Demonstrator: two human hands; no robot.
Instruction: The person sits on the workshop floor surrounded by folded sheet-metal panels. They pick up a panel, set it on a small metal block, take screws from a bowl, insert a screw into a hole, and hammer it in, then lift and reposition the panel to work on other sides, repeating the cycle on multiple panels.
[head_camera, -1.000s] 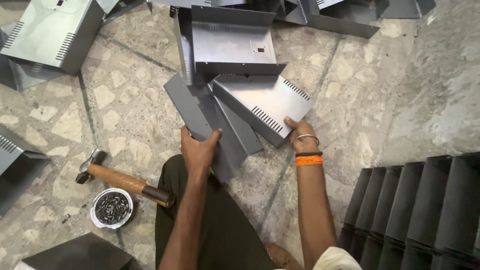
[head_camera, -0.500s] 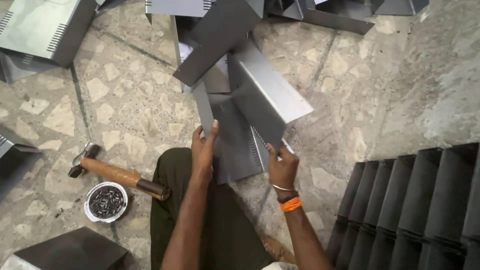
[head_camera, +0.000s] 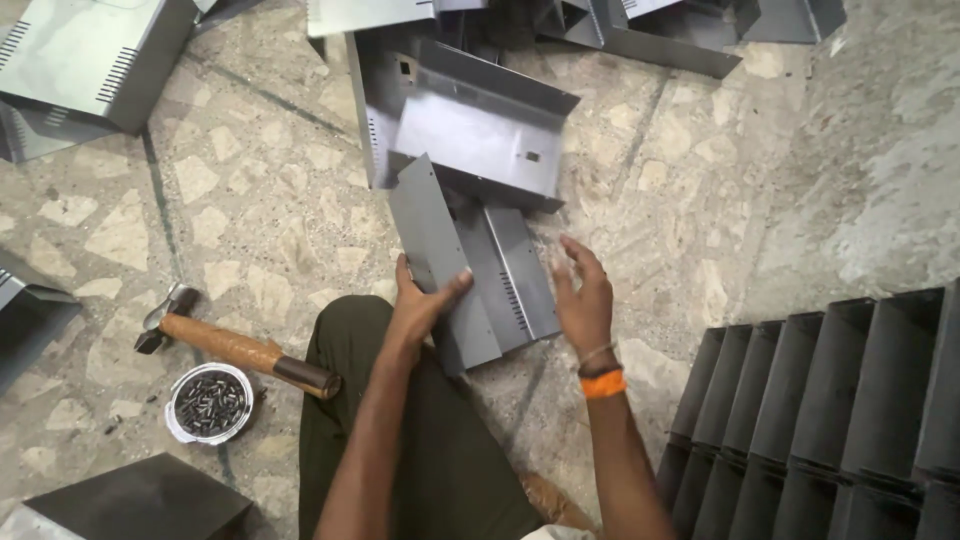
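Gripped along its near edge by the left hand (head_camera: 422, 305), with the thumb laid over the top face and the fingers curled under, the bent grey sheet-metal panel (head_camera: 470, 270) lies tilted on the stone floor (head_camera: 250, 230), just in front of the person's knee and touching the open grey metal box (head_camera: 470, 130) behind it. The right hand (head_camera: 583, 298) hovers spread and empty just beside the panel's right flange, gripping nothing. A one-sided hold like this looks risky: the panel could pivot or slide off the left fingers, and its cut edges (thin, bare steel by the look of them) could slice a palm or the thumb. Should it drop, it may knock the box or scrape across the floor toward the leg. A wooden-handled hammer (head_camera: 235, 345) and a round tin of dark screws (head_camera: 208, 402) sit near the left knee, close enough for an elbow to tip the tin. Stacked dark channels (head_camera: 830, 410) crowd the right side, leaving little room to swing the panel that way.
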